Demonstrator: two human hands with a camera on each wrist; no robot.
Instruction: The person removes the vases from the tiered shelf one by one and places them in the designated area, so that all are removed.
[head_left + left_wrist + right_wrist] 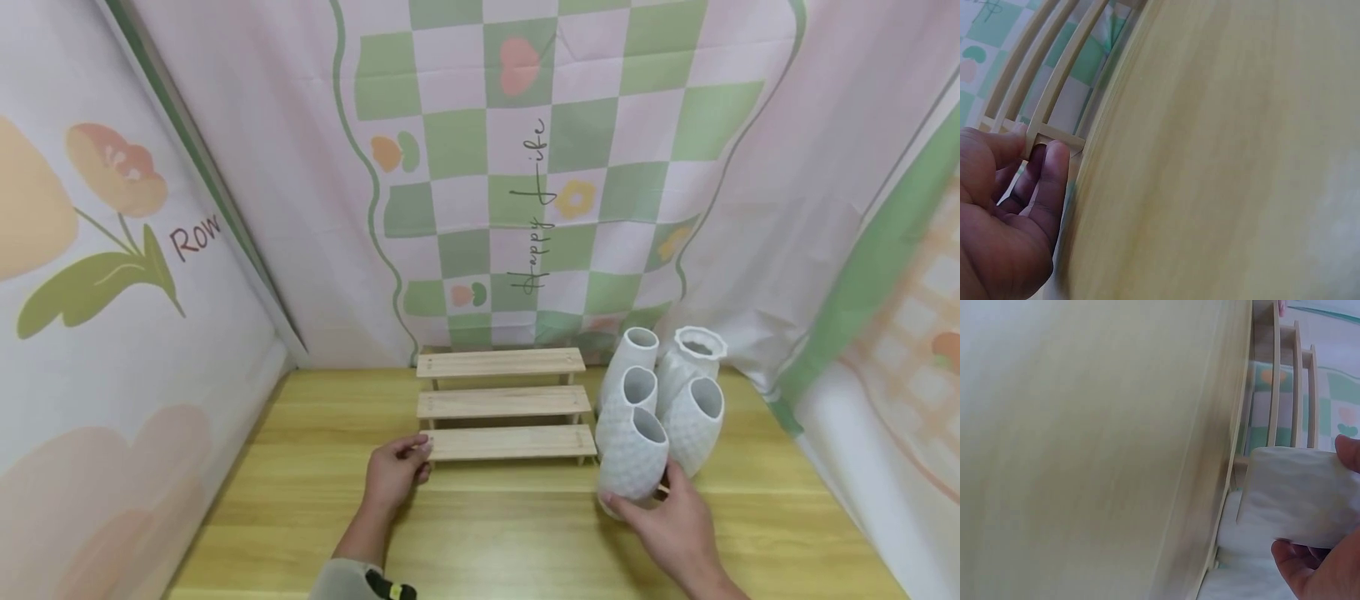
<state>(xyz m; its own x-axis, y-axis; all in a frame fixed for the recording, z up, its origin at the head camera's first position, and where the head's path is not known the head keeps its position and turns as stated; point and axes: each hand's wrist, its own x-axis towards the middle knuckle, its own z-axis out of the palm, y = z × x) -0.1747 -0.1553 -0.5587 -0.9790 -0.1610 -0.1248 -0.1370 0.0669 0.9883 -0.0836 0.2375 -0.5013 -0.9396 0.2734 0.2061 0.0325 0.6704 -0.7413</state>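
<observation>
A three-step wooden rack (506,444) stands on the table near the back wall. My left hand (397,473) pinches the left end of its lowest step; in the left wrist view the thumb lies on top of the wooden end (1036,134) and the fingers are under it. My right hand (678,525) grips a white textured vase (633,467) low on its body, thumb on one side and fingers on the other. The right wrist view shows this vase (1300,497) tilted, its lower end toward the camera. Behind it, several other white vases stand close together, right of the rack.
Among the vases, one at the back has a scalloped rim (701,342); a slim one (630,358) stands beside it. The wood-grain table (300,500) meets a checkered curtain (525,167) behind, with printed cloth (112,375) on the left and more on the right.
</observation>
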